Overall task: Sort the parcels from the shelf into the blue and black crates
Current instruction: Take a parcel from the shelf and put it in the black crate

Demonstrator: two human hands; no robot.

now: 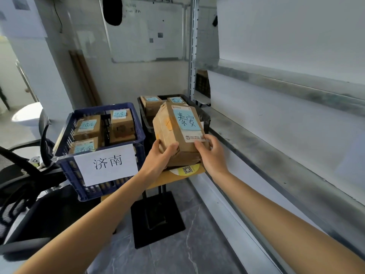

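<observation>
right hand on parcel, lengthwise away

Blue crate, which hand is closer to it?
Left. The left hand grips the parcel just right of the blue crate; the right hand grips the parcel's other side, farther from the crate.

Whiteboard, far wall, centre, with faint notes and papers. Wooden strips, leaning on the wall to its left. Black mesh office chair, near left. White rounded object, far left. Wooden worktop with yellow QR sticker, on black pedestal base. Grey marbled floor, near.
</observation>
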